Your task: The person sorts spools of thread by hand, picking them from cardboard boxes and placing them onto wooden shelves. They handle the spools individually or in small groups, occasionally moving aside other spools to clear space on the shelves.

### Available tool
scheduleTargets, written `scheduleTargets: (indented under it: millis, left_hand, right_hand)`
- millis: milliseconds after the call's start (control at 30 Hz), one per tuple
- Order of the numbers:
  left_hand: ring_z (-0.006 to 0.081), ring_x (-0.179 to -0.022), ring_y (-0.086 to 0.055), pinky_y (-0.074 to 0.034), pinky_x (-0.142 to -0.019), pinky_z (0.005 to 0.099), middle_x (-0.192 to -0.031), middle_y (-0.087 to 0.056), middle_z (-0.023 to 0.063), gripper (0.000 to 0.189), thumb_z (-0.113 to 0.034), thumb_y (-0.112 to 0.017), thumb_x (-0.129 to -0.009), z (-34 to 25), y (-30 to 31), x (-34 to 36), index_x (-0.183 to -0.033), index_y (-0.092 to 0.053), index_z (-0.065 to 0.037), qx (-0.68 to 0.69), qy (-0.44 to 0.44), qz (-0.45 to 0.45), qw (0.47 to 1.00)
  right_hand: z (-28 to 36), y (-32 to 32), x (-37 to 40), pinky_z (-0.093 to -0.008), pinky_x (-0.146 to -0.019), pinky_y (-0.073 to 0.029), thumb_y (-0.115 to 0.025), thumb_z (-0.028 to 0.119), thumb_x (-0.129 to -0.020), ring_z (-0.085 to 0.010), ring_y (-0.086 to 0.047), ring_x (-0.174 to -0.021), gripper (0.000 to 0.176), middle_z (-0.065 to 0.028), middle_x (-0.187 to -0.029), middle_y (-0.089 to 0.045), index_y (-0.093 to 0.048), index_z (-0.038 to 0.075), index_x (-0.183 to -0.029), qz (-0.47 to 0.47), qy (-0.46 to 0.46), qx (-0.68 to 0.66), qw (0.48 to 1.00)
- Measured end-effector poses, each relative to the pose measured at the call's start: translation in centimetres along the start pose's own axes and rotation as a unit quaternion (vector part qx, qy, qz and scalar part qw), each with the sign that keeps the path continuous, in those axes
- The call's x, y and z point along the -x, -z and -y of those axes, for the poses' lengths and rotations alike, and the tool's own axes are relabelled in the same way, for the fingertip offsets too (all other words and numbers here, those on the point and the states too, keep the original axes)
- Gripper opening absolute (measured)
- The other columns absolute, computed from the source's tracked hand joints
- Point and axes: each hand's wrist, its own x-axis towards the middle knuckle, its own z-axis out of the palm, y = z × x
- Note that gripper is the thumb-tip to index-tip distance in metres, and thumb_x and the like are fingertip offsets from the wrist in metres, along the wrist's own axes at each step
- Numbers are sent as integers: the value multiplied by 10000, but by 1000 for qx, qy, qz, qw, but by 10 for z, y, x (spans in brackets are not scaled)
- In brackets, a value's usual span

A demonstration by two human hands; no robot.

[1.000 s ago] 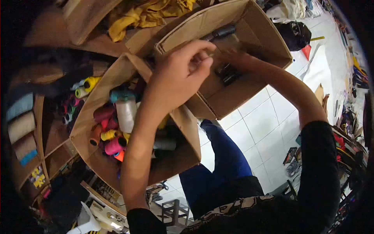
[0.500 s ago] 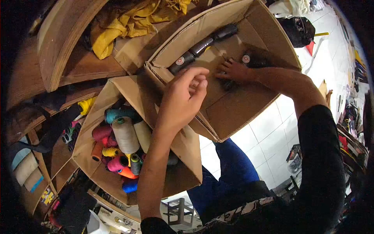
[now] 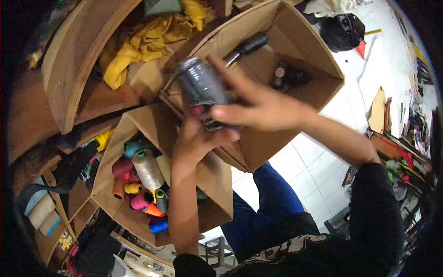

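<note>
A black thread spool (image 3: 202,83), glossy as if wrapped in plastic and slightly blurred, is held between both hands above the near left edge of the upper cardboard box (image 3: 272,145). My right hand (image 3: 267,106) grips it from the right, thumb across its lower end. My left hand (image 3: 191,143) is closed around the lower end from below; part of its fingers is hidden. Inside the upper box lies another black spool (image 3: 253,44) along the far wall, and a dark spool with a pale round end (image 3: 280,72) is in the shadowed right part.
A second cardboard box (image 3: 108,205) at lower left holds several coloured thread spools, including a large cream spool (image 3: 147,168). Yellow cloth (image 3: 138,53) lies on the wooden shelf (image 3: 99,99). White floor tiles (image 3: 318,166) and a black bag (image 3: 341,32) are to the right.
My right hand has come up out of the upper box with a black thread spool and moved left. My left hand, earlier empty with curled fingers, now holds the spool too.
</note>
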Motion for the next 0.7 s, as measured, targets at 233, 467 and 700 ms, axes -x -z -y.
scheduleTargets:
  millis: [233,467,700]
  left_hand:
    - [307,-1212,-446,-388,-1002,496,-1315,-431,119,922,-250,-782,-622,3,-15,25,-1391,-300,-89,239,16,-102,966]
    - [375,-1266,-385,-379,-957,608,-1413,-324,196,1117,-430,-822,-554,-35,-9,56,-1442,-214,-134,234,-26,-119,965]
    - [361,-1298,-345,-366,-973,593,-1460,-246,178,1161,-466,-836,-568,-37,24,112,-1457,-159,-153,311,-108,-59,942]
  right_hand:
    - [-1,-5,9,-399,-1112,-211,-252,595,-941,-349,-235,-1367,804,-242,-1478,-211,-49,20,-1465,40,34,-28,998]
    - [-202,134,-44,-440,-1029,-370,-547,309,-843,-354,-416,-1249,633,-206,-1401,-351,-334,111,-1406,283,-111,712,633]
    - [-224,126,-13,-474,-1015,-388,-393,113,-910,-412,-444,-1198,479,-277,-1334,-371,-337,131,-1386,132,-225,609,749]
